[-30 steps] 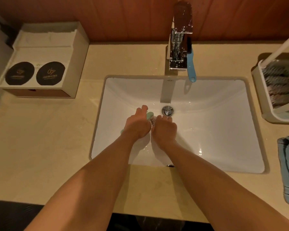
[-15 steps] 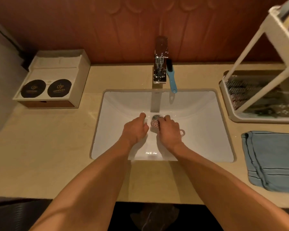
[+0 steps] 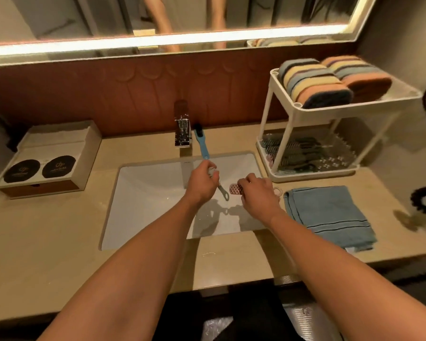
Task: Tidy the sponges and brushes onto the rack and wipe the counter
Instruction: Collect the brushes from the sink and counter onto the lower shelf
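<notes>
Beige stone table (image 3: 59, 242) gives an open stretch left of the white sink (image 3: 143, 205), up to a box (image 3: 47, 163) whose two black round labels carry writing too small to read. Right of the basin a white rack (image 3: 312, 174) stands near the rim, striped sponges (image 3: 315, 82) on its top tier and a blue towel (image 3: 327, 212) in front of it. A blue brush (image 3: 202, 146) lies beside the tap (image 3: 182, 129). Over the basin, the left hand (image 3: 202, 185) has its fingers curled round a grey brush (image 3: 223, 191). The right hand (image 3: 257, 195) grips a pink scrubber (image 3: 235, 189).
</notes>
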Motion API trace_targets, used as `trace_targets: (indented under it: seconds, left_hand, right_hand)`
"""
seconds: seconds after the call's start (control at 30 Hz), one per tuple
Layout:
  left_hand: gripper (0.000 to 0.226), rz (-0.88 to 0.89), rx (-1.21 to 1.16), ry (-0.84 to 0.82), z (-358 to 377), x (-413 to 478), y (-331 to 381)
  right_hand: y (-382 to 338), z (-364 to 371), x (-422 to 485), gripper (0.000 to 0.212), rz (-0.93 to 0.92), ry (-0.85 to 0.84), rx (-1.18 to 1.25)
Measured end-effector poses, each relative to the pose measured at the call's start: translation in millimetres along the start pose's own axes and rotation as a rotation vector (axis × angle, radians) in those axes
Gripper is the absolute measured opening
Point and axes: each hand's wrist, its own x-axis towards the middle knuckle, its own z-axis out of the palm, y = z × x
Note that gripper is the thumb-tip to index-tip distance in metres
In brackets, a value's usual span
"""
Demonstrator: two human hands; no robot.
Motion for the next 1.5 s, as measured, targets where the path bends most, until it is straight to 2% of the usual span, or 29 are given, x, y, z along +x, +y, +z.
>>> trace_targets:
  seconds: [0.2, 0.37, 0.6, 0.93, 1.13, 1.3, 1.5]
  left_hand:
    - [0.007, -0.058, -0.084, 0.151, 18, 0, 28]
    - [0.008, -0.133, -0.143, 0.225, 27, 5, 47]
    - [0.007, -0.185, -0.21, 0.109, 52, 23, 67]
    - [0.01, -0.19, -0.176, -0.065, 87, 64, 94]
    - [0.008, -0.257, -0.203, -0.13, 104, 83, 92]
    - [0.007, -0.25, -0.214, -0.15, 120, 95, 96]
    - [0.012, -0.276, -0.228, -0.09, 132, 106, 89]
  right_hand:
    - [50, -26, -21, 0.033, 0.07, 0.083, -0.031]
    - [79, -38, -30, 0.041, 0.174, 0.085, -0.047]
    - [109, -48, -23, 0.051, 0.234, 0.069, -0.068]
    - [169, -53, 0, 0.052, 0.297, 0.054, -0.104]
    - [198, -42, 16, 0.045, 0.311, -0.038, -0.091]
    - [204, -37, 34, 0.029, 0.287, -0.138, -0.157]
    - [209, -31, 47, 0.022, 0.308, -0.244, -0.118]
